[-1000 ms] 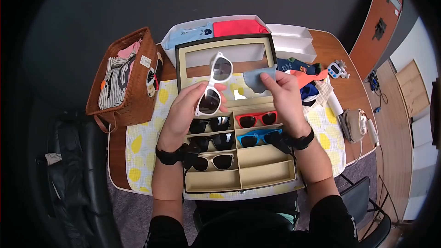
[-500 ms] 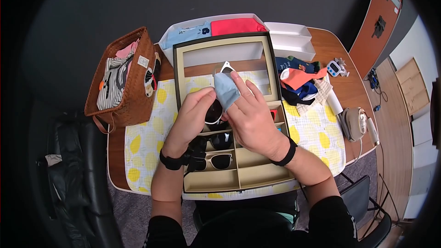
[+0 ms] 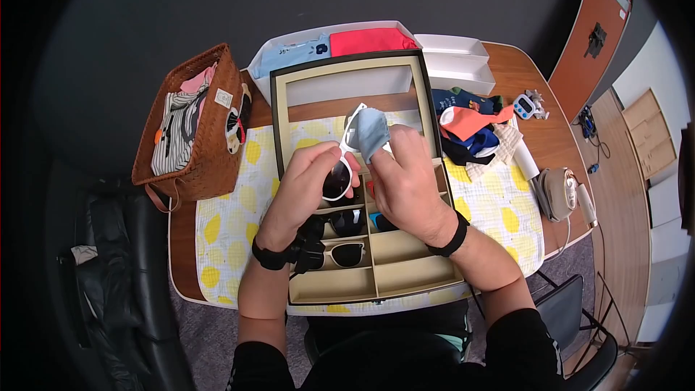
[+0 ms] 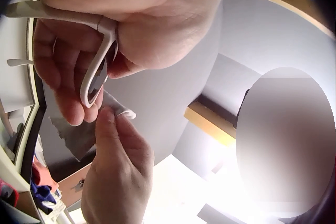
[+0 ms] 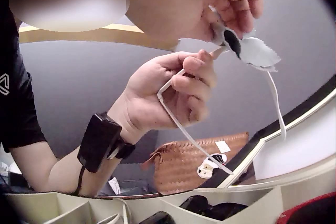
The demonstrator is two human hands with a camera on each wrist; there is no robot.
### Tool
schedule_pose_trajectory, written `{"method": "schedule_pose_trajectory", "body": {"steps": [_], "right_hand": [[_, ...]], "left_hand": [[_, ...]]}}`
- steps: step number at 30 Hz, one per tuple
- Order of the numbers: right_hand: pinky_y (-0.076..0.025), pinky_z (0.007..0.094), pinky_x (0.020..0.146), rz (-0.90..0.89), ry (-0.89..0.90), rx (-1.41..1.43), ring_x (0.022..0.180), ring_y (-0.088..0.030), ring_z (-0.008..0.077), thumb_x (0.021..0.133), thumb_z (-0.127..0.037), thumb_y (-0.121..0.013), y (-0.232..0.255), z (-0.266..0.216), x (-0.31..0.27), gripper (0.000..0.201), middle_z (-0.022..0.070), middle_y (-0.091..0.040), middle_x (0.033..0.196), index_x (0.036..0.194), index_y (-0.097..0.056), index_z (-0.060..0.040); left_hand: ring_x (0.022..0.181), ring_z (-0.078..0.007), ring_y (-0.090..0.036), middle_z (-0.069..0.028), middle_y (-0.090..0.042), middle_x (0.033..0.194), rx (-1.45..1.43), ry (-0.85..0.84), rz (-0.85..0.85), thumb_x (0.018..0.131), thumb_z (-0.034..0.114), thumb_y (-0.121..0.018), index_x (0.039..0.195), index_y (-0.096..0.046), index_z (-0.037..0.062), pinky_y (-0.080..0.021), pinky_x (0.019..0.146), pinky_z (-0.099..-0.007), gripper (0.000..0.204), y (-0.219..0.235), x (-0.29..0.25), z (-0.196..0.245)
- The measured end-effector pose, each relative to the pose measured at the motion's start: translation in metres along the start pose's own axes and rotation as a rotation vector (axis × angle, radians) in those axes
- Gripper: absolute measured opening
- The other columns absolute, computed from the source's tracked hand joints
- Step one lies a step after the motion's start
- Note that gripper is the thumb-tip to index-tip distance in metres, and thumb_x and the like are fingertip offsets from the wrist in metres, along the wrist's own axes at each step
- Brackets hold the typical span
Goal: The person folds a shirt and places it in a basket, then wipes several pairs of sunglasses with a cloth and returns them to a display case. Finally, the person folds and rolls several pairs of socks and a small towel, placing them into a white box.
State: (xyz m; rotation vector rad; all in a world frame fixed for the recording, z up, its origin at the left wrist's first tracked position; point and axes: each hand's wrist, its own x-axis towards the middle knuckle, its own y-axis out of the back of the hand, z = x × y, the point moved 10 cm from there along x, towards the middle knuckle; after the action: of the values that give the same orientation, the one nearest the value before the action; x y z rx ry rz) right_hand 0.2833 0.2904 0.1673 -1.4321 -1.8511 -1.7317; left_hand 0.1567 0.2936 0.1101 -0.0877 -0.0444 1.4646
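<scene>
My left hand (image 3: 298, 187) grips white-framed sunglasses (image 3: 337, 180) by the bridge and near lens, holding them tilted above the open display case (image 3: 410, 276). A grey-blue cloth (image 3: 373, 131) is pinched in my right hand (image 3: 410, 192) around the far lens, with the fingers on both sides of it. In the right wrist view the cloth (image 5: 259, 53) wraps that lens and the white temples hang down. Below in the case lie black sunglasses (image 3: 346, 222) and a cream-framed pair (image 3: 347, 253); my right hand partly covers the red and blue pairs.
To the left stands a woven basket (image 3: 210, 159) of clothes. Behind the raised lid are a white box with folded red fabric (image 3: 371, 41) and a white divided tray (image 3: 460, 65). Socks (image 3: 470, 124), a blue-and-white timer (image 3: 523, 107) and a beige appliance (image 3: 557, 195) lie at right.
My right hand has brought the cloth leftward from beside the sunglasses onto their far lens. It then shifted slightly on the lens. The left hand keeps its hold, and the glasses have tilted rightward.
</scene>
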Motion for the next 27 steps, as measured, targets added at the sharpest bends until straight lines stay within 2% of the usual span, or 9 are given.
{"method": "schedule_pose_trajectory", "body": {"steps": [7, 9, 13, 15, 16, 19, 21, 25, 27], "right_hand": [[-0.048, 0.0461, 0.089, 0.092, 0.188, 0.149, 0.106, -0.059, 0.0379, 0.071, 0.001, -0.070, 0.003, -0.014, -0.002, 0.040, 0.0191, -0.058, 0.114, 0.110, -0.064, 0.0062], [-0.048, 0.0471, 0.095, 0.054, 0.270, 0.129, 0.116, -0.059, 0.0393, 0.072, -0.001, -0.072, 0.000, -0.022, -0.003, 0.046, 0.0217, -0.058, 0.125, 0.116, -0.063, 0.0091], [-0.046, 0.0495, 0.102, 0.013, 0.235, 0.108, 0.124, -0.056, 0.0422, 0.075, -0.004, -0.074, -0.004, -0.027, 0.000, 0.053, 0.0239, -0.056, 0.132, 0.123, -0.060, 0.0112], [-0.041, 0.0527, 0.108, -0.029, 0.113, 0.144, 0.127, -0.053, 0.0456, 0.078, -0.009, -0.075, -0.003, -0.022, 0.003, 0.059, 0.0254, -0.056, 0.132, 0.130, -0.055, 0.0111], [-0.041, 0.0527, 0.108, -0.030, 0.112, 0.144, 0.127, -0.053, 0.0456, 0.078, -0.009, -0.075, -0.004, -0.020, 0.003, 0.059, 0.0254, -0.056, 0.132, 0.130, -0.055, 0.0111], [-0.037, 0.0547, 0.112, -0.036, 0.062, 0.141, 0.128, -0.051, 0.0472, 0.081, -0.016, -0.075, -0.006, -0.005, 0.003, 0.061, 0.0266, -0.057, 0.130, 0.132, -0.053, 0.0100], [-0.035, 0.0551, 0.113, -0.142, 0.040, 0.073, 0.129, -0.051, 0.0463, 0.082, -0.021, -0.075, -0.016, 0.003, 0.000, 0.057, 0.0279, -0.056, 0.130, 0.127, -0.055, 0.0082], [-0.035, 0.0554, 0.113, -0.166, 0.061, 0.139, 0.129, -0.051, 0.0455, 0.083, -0.025, -0.075, -0.014, -0.008, 0.001, 0.055, 0.0283, -0.056, 0.129, 0.123, -0.057, 0.0063], [-0.031, 0.0572, 0.116, -0.178, 0.139, 0.188, 0.134, -0.048, 0.0457, 0.084, -0.026, -0.072, -0.018, -0.020, -0.002, 0.062, 0.0286, -0.054, 0.136, 0.133, -0.053, 0.0074]], "left_hand": [[0.068, -0.0103, -0.062, -0.0058, -0.066, 0.080, -0.034, -0.013, -0.001, 0.107, 0.017, -0.041, 0.093, -0.064, -0.0023, -0.050, 0.067, -0.0250, 0.033, -0.001, 0.001, 0.000], [0.067, -0.0097, -0.061, -0.0048, -0.066, 0.080, -0.002, -0.072, 0.055, 0.107, 0.015, -0.042, 0.091, -0.064, -0.0019, -0.049, 0.065, -0.0243, 0.031, 0.004, 0.000, 0.004], [0.066, -0.0093, -0.061, -0.0041, -0.065, 0.078, -0.022, -0.098, 0.067, 0.106, 0.015, -0.042, 0.091, -0.064, -0.0018, -0.047, 0.062, -0.0236, 0.031, 0.008, 0.003, -0.001], [0.066, -0.0085, -0.060, -0.0036, -0.065, 0.076, 0.014, -0.194, 0.190, 0.106, 0.016, -0.044, 0.090, -0.064, -0.0022, -0.046, 0.061, -0.0229, 0.031, 0.015, 0.002, 0.001], [0.066, -0.0085, -0.060, -0.0036, -0.065, 0.076, 0.014, -0.193, 0.189, 0.106, 0.016, -0.044, 0.090, -0.064, -0.0022, -0.046, 0.061, -0.0229, 0.031, 0.015, 0.002, 0.003], [0.066, -0.0079, -0.059, -0.0035, -0.065, 0.076, 0.020, -0.105, 0.099, 0.106, 0.017, -0.045, 0.090, -0.064, -0.0025, -0.046, 0.061, -0.0225, 0.032, 0.005, 0.001, 0.002], [0.066, -0.0079, -0.059, -0.0036, -0.065, 0.075, 0.011, -0.035, 0.068, 0.106, 0.017, -0.045, 0.088, -0.064, -0.0024, -0.045, 0.062, -0.0225, 0.033, 0.002, 0.001, -0.003], [0.065, -0.0084, -0.058, -0.0031, -0.063, 0.073, 0.062, -0.131, 0.146, 0.106, 0.017, -0.044, 0.087, -0.063, -0.0018, -0.045, 0.060, -0.0232, 0.033, 0.013, 0.003, 0.002], [0.065, -0.0087, -0.057, -0.0025, -0.061, 0.071, 0.024, -0.113, 0.127, 0.106, 0.017, -0.044, 0.085, -0.062, -0.0009, -0.045, 0.061, -0.0248, 0.033, 0.016, 0.003, 0.001]]}}
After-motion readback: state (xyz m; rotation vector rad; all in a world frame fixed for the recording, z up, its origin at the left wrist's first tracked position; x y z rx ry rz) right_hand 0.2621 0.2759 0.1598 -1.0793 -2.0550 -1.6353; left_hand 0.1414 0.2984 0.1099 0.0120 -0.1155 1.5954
